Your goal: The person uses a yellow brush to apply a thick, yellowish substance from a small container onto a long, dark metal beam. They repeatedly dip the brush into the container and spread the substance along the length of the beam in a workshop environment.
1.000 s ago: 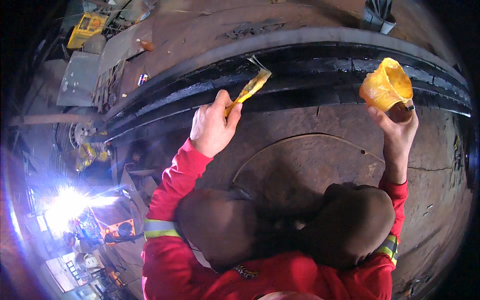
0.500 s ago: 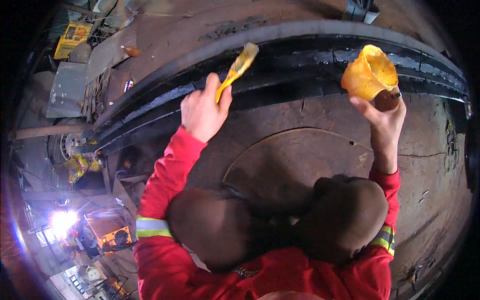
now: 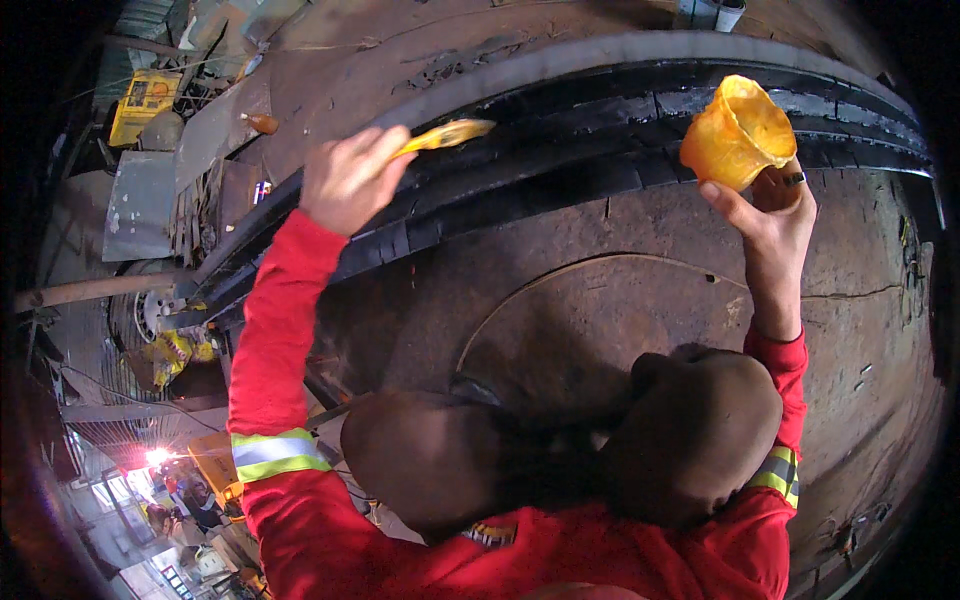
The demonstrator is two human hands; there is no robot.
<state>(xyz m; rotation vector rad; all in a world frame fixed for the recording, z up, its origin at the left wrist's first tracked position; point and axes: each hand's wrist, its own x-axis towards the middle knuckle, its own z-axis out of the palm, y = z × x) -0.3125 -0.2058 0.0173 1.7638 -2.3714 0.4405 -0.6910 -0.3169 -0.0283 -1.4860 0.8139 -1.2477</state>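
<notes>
My left hand (image 3: pixel 350 178) is closed around the yellow handle of a paintbrush (image 3: pixel 445 136). Its bristles point right, over a long dark metal beam (image 3: pixel 560 185) that crosses in front of me. Whether the bristles touch the beam I cannot tell. My right hand (image 3: pixel 768 215) grips a rough yellow-orange cup (image 3: pixel 735 135) from below, fingers behind it and thumb at its lower left. The cup's open mouth tilts toward the upper right, and its bottom is hidden from view. A dark ring shows on one right finger.
Bare brown floor with a curved line (image 3: pixel 560 265) lies between my knees and the beam. At far left are a yellow machine (image 3: pixel 146 100), metal sheets (image 3: pixel 140 200) and scrap. A bright welding glow (image 3: pixel 157 457) shows at lower left. A bucket (image 3: pixel 715 14) stands beyond the beam.
My left hand has swung left with the paintbrush, which turned from pointing up to pointing right. The cup in my right hand barely shifted. The glow at lower left has shrunk.
</notes>
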